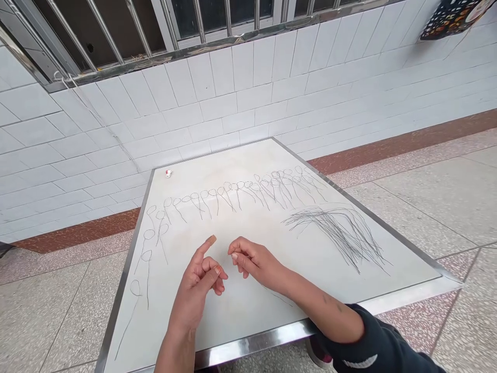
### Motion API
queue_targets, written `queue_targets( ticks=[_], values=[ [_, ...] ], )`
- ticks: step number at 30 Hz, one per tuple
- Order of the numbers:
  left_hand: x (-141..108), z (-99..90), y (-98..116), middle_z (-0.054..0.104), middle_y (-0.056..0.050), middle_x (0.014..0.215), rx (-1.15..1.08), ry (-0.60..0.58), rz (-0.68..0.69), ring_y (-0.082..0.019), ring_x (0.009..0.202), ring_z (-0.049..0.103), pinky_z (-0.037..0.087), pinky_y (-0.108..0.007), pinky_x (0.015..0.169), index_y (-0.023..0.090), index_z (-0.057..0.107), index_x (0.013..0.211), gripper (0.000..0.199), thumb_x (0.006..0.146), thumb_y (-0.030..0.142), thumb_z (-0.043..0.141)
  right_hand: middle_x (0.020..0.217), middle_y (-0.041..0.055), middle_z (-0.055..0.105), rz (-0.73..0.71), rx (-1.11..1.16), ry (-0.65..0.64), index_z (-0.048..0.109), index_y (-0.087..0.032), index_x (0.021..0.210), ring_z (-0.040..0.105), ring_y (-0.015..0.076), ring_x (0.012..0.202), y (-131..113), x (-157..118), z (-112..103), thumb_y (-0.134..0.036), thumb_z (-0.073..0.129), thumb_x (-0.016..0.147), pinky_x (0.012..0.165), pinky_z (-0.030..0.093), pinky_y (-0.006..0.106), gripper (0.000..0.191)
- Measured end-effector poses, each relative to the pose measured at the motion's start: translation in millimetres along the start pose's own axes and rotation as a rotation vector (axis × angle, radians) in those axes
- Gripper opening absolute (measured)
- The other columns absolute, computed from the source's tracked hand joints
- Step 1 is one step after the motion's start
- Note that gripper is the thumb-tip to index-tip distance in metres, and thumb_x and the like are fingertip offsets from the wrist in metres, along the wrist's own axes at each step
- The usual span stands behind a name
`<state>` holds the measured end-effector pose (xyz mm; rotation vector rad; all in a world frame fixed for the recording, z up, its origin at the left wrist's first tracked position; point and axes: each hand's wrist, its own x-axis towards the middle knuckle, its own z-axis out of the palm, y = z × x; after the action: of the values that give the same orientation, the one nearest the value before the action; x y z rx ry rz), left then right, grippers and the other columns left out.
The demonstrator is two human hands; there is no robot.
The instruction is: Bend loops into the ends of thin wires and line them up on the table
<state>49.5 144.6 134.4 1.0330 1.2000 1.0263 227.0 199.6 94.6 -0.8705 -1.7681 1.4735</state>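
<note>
My left hand (198,280) is over the near part of the white table, its index finger stretched out with a tan covering on the tip. Its thumb is bent against the curled fingers; anything between them is too thin to make out. Just right of it, my right hand (258,261) is closed in a pinch. A thin dark wire (281,298) shows below the right wrist and seems to run up into that pinch. Right of my hands lies a loose bundle of long thin wires (337,233). Several looped wires (229,191) lie in a curved row beyond my hands and down the left side.
The white table (248,223) has a metal rim and stands near a tiled wall (217,114). A small red and white object (168,173) sits at its far left corner. Above are barred windows (186,20); a patterned bag (452,20) hangs at upper right.
</note>
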Motion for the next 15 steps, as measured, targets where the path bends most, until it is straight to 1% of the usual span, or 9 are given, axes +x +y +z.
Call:
queue_targets(
  ticks=[2,4,6,9,11,13,15],
  values=[
    [-0.7,2.7,-0.3,0.061,-0.001,0.077,0.072,0.02,0.02,-0.013,0.064,0.051,0.043,-0.027,0.061,0.026,0.032,0.143,0.064,0.085,0.034,0.058,0.078,-0.0031,0.054,-0.011,-0.101,0.025,0.051,-0.024,0.098,0.053,0.0095,0.063,-0.6,-1.3,2.3,-0.026,0.04,0.094,0.059,0.049,0.024,0.011],
    [-0.6,5.9,-1.9,0.063,-0.001,0.079,0.12,0.05,0.04,-0.014,0.065,0.052,0.043,-0.028,0.062,0.026,0.034,0.142,0.062,0.084,0.036,0.057,0.08,-0.0032,0.056,-0.032,-0.184,0.028,0.051,-0.024,0.097,0.053,0.0089,0.061,-0.4,-2.1,3.7,-0.024,0.04,0.094,0.06,0.049,0.024,0.012],
    [0.1,8.0,-3.6,0.063,-0.001,0.08,0.13,0.069,0.056,-0.013,0.063,0.052,0.043,-0.028,0.062,0.026,0.036,0.14,0.06,0.084,0.035,0.057,0.083,-0.0029,0.059,-0.06,-0.233,0.023,0.052,-0.024,0.099,0.054,0.009,0.061,0.7,-2.4,4.0,-0.024,0.04,0.094,0.061,0.048,0.025,0.013],
    [0.6,7.9,-3.9,0.063,0.0,0.08,0.105,0.09,0.07,-0.011,0.056,0.052,0.043,-0.029,0.06,0.026,0.039,0.139,0.056,0.085,0.033,0.054,0.087,-0.0021,0.061,-0.089,-0.25,0.015,0.048,-0.026,0.112,0.054,0.0092,0.062,3.3,-2.0,2.1,-0.024,0.039,0.094,0.062,0.048,0.025,0.02],
    [0.4,6.6,-2.9,0.063,0.0,0.08,0.102,0.097,0.065,-0.011,0.054,0.053,0.044,-0.03,0.06,0.026,0.039,0.138,0.055,0.085,0.031,0.052,0.09,-0.0018,0.061,-0.084,-0.246,0.01,0.046,-0.026,0.115,0.055,0.0094,0.063,4.3,-1.6,0.0,-0.023,0.039,0.094,0.062,0.048,0.025,0.023],
    [0.1,5.8,-1.8,0.064,0.0,0.083,0.126,0.1,0.056,-0.012,0.056,0.056,0.046,-0.031,0.062,0.027,0.04,0.137,0.054,0.085,0.031,0.052,0.089,-0.0022,0.062,-0.063,-0.249,0.016,0.049,-0.026,0.11,0.056,0.0096,0.065,3.9,-1.5,-1.2,-0.022,0.039,0.094,0.062,0.048,0.024,0.019],
    [0.1,6.3,-1.6,0.067,-0.003,0.091,0.166,0.11,0.061,-0.014,0.063,0.061,0.049,-0.033,0.068,0.027,0.04,0.137,0.053,0.085,0.032,0.052,0.085,-0.003,0.062,-0.056,-0.281,0.033,0.052,-0.025,0.102,0.055,0.0096,0.064,2.3,-1.8,-1.0,-0.021,0.04,0.093,0.062,0.047,0.024,0.015]
  ],
)
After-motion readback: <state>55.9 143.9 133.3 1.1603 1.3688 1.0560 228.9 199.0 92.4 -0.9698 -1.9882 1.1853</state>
